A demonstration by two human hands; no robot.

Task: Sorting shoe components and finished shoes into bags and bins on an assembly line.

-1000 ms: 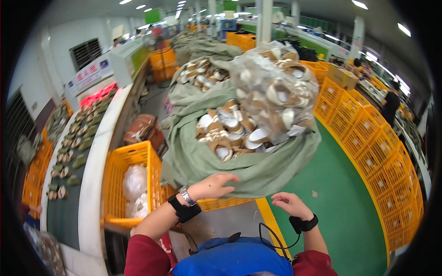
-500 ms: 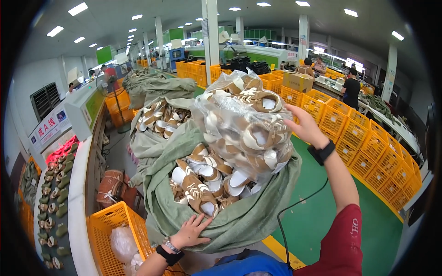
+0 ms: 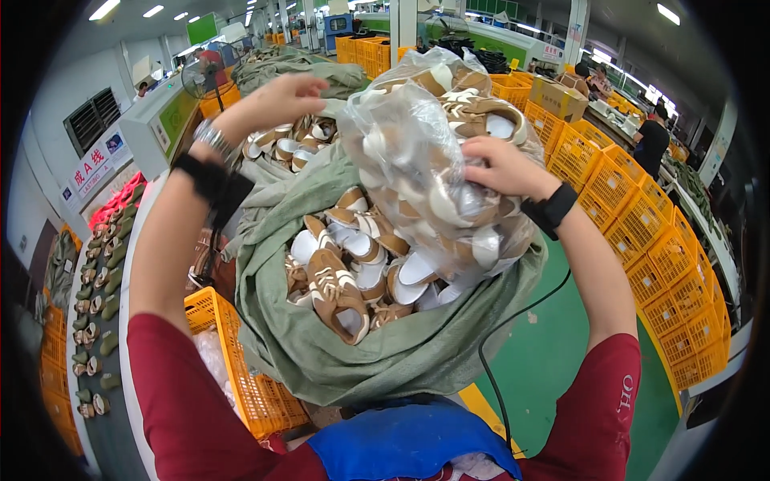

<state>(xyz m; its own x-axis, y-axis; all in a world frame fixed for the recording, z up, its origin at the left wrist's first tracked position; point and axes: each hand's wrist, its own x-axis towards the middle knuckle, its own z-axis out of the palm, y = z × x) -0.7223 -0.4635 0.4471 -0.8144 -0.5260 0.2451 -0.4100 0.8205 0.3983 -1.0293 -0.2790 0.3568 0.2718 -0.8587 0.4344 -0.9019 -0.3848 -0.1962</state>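
Note:
My right hand [image 3: 507, 167] grips the side of a clear plastic bag [image 3: 401, 132] filled with brown and white shoes. This bag rests on the right part of a wide green cloth sack [image 3: 273, 353]. In the sack's mouth lie several loose brown shoes [image 3: 337, 293] with white laces and pale insoles. My left hand [image 3: 293, 98] is raised to the left of the bag, slightly blurred, its fingers loosely bent and apart with nothing visible in them. Below it, a second sack of similar shoes [image 3: 293, 144] is partly hidden by my forearm.
On the left runs a conveyor belt [image 3: 120, 409] carrying shoes and green pieces. An orange crate [image 3: 261, 401] stands beside the sack, with clear plastic in it. Stacked orange crates [image 3: 642, 232] line the right. A black cable [image 3: 493, 377] crosses the green floor; people work farther off.
My left hand has left the sack's near rim and risen to the upper left. My right hand has shifted inward from the bag's right edge onto its plastic.

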